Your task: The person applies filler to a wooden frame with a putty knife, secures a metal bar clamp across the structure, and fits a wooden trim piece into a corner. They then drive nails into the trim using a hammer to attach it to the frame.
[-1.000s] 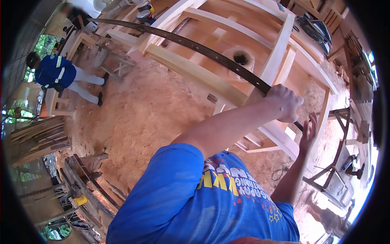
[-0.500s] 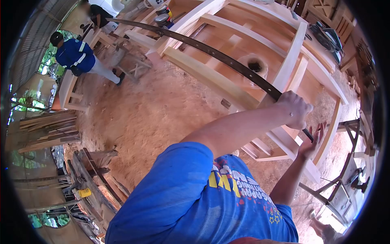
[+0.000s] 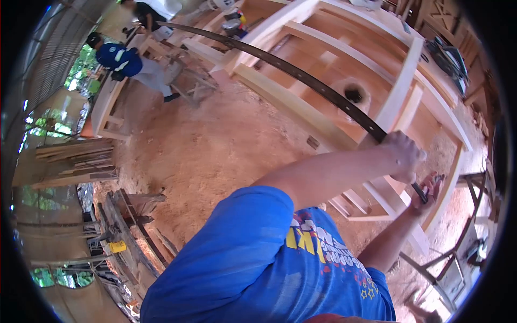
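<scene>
A long dark metal bar clamp (image 3: 309, 81) with a row of holes stretches over a pale wooden frame. Near its close end, my left hand (image 3: 403, 156) is wrapped round it in a fist. A dark rod (image 3: 419, 192) sticks out below that fist. My right hand (image 3: 428, 194) is curled at this rod's end, around what looks like the clamp's turning handle, partly hidden by the fingers. Underneath lies the wooden frame (image 3: 296, 102) with several rails and a reddish panel that has a round dark opening (image 3: 354, 92). The clamp's far end reaches toward the upper left.
Two people (image 3: 121, 59) work at a bench at the upper left. Stacked boards (image 3: 78, 156) and rough timber (image 3: 126, 231) lie on the left. Cans (image 3: 232, 26) stand beyond the frame. A power tool (image 3: 449, 62) is at the upper right. The ground (image 3: 188, 156) is bare reddish earth.
The view has shifted, so the scene sits farther right. My right hand's fingers, stretched upward before, are now curled at the rod's end. My left hand keeps its grip on the bar clamp.
</scene>
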